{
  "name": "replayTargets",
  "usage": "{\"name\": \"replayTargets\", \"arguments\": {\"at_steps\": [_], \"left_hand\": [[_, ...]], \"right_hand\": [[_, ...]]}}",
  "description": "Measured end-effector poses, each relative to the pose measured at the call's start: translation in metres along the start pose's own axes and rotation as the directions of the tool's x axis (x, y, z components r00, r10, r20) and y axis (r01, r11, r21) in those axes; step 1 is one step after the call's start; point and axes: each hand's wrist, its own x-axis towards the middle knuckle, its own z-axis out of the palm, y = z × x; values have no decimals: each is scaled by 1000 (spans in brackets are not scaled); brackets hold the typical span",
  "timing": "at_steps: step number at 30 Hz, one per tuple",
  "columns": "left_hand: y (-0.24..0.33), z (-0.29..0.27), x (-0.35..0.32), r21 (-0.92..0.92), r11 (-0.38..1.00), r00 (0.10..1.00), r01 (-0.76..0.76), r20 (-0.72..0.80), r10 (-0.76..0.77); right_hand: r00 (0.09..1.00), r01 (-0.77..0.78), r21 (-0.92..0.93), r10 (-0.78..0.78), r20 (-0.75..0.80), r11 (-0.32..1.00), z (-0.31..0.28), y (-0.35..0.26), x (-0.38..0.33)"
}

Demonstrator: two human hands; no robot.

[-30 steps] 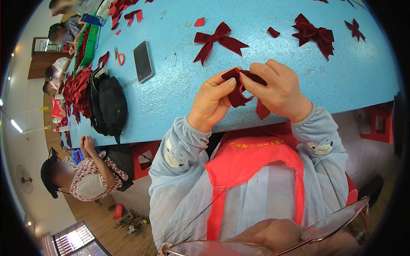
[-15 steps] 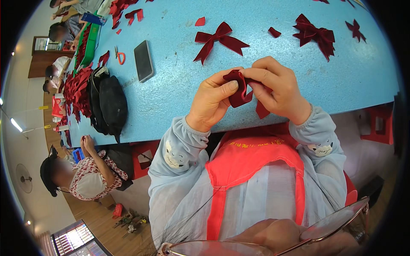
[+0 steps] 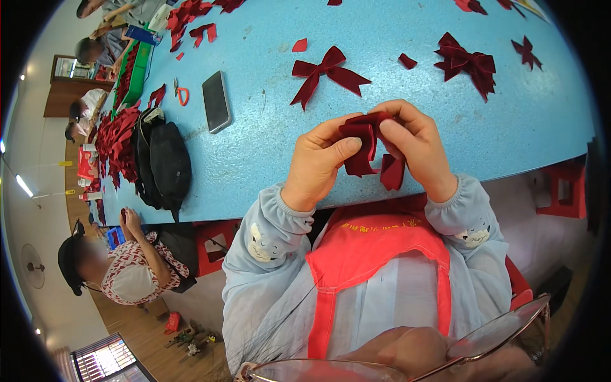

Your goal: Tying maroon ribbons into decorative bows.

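Bright, even overhead light; ceiling strip lamps (image 3: pixel 24 185) glow at left. Soft shadows under hands on the light-blue tabletop (image 3: pixel 267 159). Strong fisheye bend, black vignette at rim. Centre sharp, eyeglasses (image 3: pixel 496 334) blurred.
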Motion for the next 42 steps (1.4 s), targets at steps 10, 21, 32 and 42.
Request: {"name": "replayTargets", "arguments": {"at_steps": [10,21,32,42], "left_hand": [[-13,-6,1,228,927,951,-299,156,268],[-29,9,18,573,634,848,-519,252,466],[-54,-6,29,188,960,978,-205,65,196],[-55,-24,49,-62,998,999,15,51,-11]], "right_hand": [[982,-189,177,187,25,966,-10,3,1],[992,-100,270,118,-53,958,-20,16,0],[797,482,-565,-603,-35,670,-30,49,1],[677,673,-651,-646,353,351,-48,66,16]]}}
